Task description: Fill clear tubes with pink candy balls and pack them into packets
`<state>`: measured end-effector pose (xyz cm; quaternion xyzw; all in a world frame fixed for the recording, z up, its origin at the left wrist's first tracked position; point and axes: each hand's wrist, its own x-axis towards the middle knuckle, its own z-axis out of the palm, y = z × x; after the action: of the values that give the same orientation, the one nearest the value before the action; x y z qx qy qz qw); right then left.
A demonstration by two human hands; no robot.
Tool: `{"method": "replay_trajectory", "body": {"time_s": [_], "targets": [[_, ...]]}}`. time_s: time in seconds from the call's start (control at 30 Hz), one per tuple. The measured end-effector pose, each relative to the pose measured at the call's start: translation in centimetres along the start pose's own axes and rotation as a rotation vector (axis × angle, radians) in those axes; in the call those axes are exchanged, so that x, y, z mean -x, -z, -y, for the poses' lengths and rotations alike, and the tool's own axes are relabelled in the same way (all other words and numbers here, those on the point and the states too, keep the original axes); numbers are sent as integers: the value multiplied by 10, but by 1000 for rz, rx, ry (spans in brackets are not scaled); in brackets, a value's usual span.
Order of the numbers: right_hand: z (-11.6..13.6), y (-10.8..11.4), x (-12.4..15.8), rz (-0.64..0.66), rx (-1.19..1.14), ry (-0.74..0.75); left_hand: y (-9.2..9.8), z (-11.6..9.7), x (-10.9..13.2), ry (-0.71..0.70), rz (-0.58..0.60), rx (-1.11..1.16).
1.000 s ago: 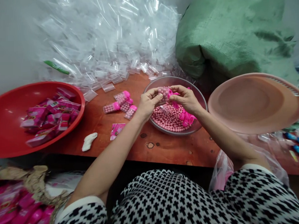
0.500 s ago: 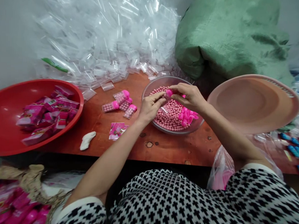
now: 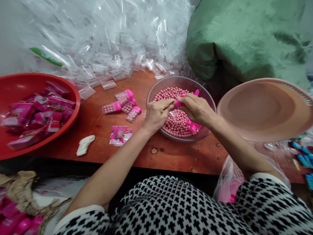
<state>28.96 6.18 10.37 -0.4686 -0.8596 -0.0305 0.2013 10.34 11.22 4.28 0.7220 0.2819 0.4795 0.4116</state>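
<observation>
Over the grey bowl [image 3: 183, 139], both hands meet at a small clear tube with a pink cap [image 3: 177, 103] at its end. My left hand [image 3: 157, 114] is closed around the tube, whose body is mostly hidden by the fingers. My right hand [image 3: 197, 107] pinches the cap between thumb and fingers. Beneath them the bowl holds many pink candy balls [image 3: 175, 126], with loose pink caps [image 3: 194, 126] on top at the right. To the left lie several capped tubes [image 3: 112, 108] filled with pink balls.
Printed pink cards [image 3: 118, 135] and a crumpled white item [image 3: 85, 145] lie on the table. A red basin [image 3: 75, 117] with pink packets stands left. Clear empty tubes [image 3: 112, 40] are heaped behind. A green sack [image 3: 246, 42] and a tan basin [image 3: 264, 110] are at right.
My right hand has shifted slightly and its fingers are curled more tightly over the pink cap. My left hand stays on the tube. The whole view has moved a little.
</observation>
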Motion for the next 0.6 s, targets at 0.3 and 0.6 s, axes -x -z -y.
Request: {"method": "replay_trajectory", "body": {"time_s": [0.3,0.6], "targets": [[10,10,4,-199,-1116,-515,6,3,-11,326,-48,555],[-5,0,-8,-19,-1409,-692,0,8,-7,58,10,309]]}}
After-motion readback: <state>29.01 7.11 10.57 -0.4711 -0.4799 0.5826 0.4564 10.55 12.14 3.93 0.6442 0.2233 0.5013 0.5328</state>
